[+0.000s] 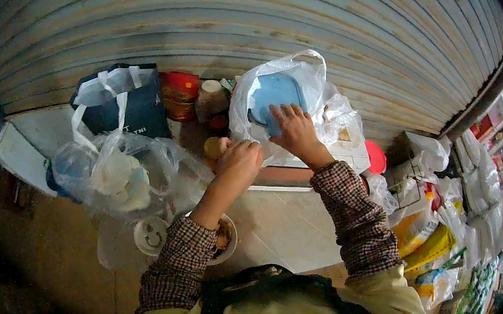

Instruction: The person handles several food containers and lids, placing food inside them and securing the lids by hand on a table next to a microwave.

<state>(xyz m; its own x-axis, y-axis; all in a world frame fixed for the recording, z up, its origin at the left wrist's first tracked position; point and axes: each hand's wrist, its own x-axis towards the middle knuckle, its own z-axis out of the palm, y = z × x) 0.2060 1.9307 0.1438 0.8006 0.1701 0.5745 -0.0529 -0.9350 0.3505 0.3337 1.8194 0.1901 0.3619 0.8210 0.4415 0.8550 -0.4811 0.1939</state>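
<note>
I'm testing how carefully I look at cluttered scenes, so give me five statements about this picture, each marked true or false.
1. The blue container sits inside a see-through plastic bag. True.
2. The right hand is clenched in a fist. False: its fingers are spread over the blue container.
3. A dark tote bag stands to the left of the blue container. True.
4. The round red object is to the left of the left hand. False: it is to the right of both hands.
5. Checked cloth covers part of both forearms. True.
</note>
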